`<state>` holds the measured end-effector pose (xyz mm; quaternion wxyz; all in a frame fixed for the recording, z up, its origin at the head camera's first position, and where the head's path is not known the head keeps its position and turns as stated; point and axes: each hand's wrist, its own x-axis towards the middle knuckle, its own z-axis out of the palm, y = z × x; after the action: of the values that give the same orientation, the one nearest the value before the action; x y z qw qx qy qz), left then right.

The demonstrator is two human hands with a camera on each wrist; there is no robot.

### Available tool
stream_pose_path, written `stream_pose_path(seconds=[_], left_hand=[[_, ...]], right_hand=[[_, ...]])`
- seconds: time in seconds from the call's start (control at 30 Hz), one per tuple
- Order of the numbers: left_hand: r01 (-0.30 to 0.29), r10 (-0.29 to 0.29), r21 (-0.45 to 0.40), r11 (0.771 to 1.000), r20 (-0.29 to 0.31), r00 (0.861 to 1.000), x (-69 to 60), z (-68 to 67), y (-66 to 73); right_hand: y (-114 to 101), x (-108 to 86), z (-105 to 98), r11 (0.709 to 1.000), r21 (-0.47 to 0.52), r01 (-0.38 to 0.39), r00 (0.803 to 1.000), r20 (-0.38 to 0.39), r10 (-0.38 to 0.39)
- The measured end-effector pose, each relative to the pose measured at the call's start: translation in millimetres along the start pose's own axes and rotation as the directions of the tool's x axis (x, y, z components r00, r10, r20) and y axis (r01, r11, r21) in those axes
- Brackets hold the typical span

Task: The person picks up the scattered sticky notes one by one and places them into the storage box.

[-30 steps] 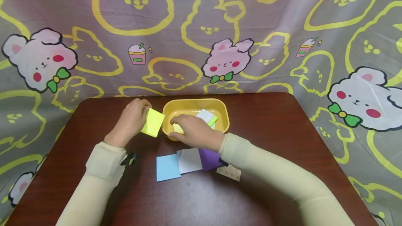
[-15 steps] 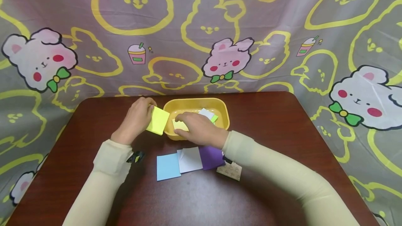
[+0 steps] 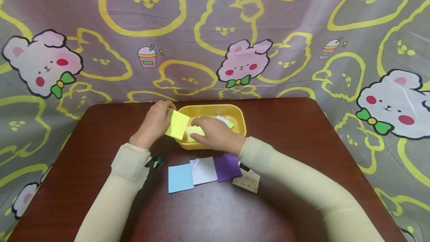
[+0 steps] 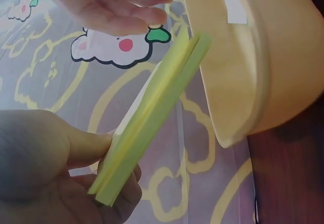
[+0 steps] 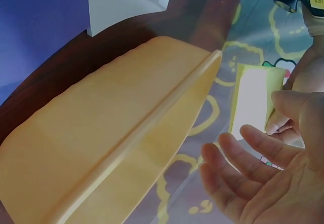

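Note:
My left hand pinches a stack of bright yellow sticky notes by its left side, over the left rim of the yellow plastic box. Seen edge-on in the left wrist view, the stack has several yellow-green layers between thumb and fingers. Above the box is my right hand, its fingers loosely bent and holding nothing in the right wrist view. Beside its thumb shows a pale yellow pad, seemingly inside the box. A white note and a green one lie farther right in the box, partly hidden.
In front of the box, a light blue pad, a white pad and a purple pad lie in a row on the dark wooden table. A beige patterned pad lies beside them, partly under the right sleeve. Patterned cloth hangs behind.
My left hand has carried the yellow sticky notes to the right, from beside the box to over its left rim. My right hand has shifted slightly right, uncovering more of the pale yellow pad.

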<state>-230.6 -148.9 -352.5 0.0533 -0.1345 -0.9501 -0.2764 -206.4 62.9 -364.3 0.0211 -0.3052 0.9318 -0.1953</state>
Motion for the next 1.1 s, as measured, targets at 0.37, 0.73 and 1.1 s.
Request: stream_pose_path(seconds=[0.37,0.73,1.1], left_hand=[[0.022,-0.021,-0.025,0.999,0.008,1.0,11.7,5.4,8.9],[0.042,-0.042,-0.031,0.999,0.02,0.999,16.8,13.9,10.6],[0.017,-0.018,0.007,1.0,0.046,0.999,21.5,21.1,20.0]], right_hand=[[8,0.4,-2,1.0,0.022,-0.005,1.0,-0.018,0.005],[15,1.9,-4,0.998,0.041,-0.046,0.999,0.012,0.046],[23,-0.6,-6,0.998,0.023,-0.054,0.998,0.012,0.054]])
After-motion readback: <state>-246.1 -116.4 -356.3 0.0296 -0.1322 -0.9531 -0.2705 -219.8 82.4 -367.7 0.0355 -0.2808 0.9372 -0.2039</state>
